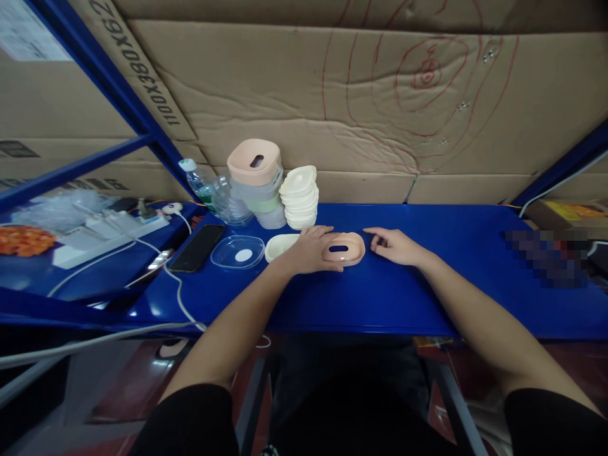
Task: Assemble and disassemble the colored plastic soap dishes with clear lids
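A small peach plastic box point(354, 254) with a dark oval slot lies on the blue table in front of me. My left hand point(314, 249) grips its left end, with the thumb at the near side and fingers at the far side. To the right of the box, my right hand point(393, 246) hovers without holding anything, its index finger stretched out and the others partly curled. A cream tray point(278, 246) lies partly hidden behind my left hand. Beside it is a clear lid point(225, 253) with a round white sticker.
Behind my left hand stand a stack of cream trays point(300, 199) and a taller stack of peach, grey and green boxes point(266, 190). Clear lids, a water bottle point(202, 187), a phone point(197, 248) and a power strip point(107, 237) with white cables are to the left. Cardboard point(266, 76) walls the back.
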Demonstrator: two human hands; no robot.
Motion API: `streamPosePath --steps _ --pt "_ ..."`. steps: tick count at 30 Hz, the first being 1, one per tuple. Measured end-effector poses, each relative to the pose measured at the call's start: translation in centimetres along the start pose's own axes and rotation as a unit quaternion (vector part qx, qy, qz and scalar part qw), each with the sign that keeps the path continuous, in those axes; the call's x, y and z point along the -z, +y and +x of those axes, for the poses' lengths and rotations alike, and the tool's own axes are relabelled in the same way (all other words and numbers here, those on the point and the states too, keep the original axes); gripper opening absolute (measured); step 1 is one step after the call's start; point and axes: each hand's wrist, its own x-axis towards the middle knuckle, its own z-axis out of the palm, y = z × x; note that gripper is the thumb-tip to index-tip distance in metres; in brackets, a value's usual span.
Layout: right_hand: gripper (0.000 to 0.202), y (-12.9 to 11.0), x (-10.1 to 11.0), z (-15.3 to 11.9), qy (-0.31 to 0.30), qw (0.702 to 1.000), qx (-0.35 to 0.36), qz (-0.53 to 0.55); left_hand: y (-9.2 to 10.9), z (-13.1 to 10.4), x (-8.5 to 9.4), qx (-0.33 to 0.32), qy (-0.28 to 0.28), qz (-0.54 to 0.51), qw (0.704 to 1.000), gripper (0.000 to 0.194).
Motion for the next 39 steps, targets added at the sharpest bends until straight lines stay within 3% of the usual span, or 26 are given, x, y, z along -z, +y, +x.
streamPosePath --steps 3,11,34,36,39 --pt "0.053 0.4 0.9 0.2 0.031 0.993 -0.012 -0.109 -0.2 0.0 0.0 0.014 -0.026 0.007 1.0 0.107" --pt "0.051 0.2 0.8 0.3 0.011 0.982 -0.02 -0.187 0.0 0.2 0.6 0.007 -0.045 -0.001 0.999 0.1" --pt "0.052 0.1 0.8 0.3 0.0 0.978 -0.005 -0.207 0.4 0.1 0.9 0.002 -0.053 0.002 0.999 0.092" --pt "0.052 0.1 0.8 0.2 0.002 0.979 -0.006 -0.205 0.3 0.1 0.8 0.006 -0.059 0.002 0.998 0.097" --pt "0.052 0.1 0.8 0.3 0.001 0.98 -0.007 -0.201 0.0 -0.1 1.0 0.01 -0.07 0.0 0.998 0.12"
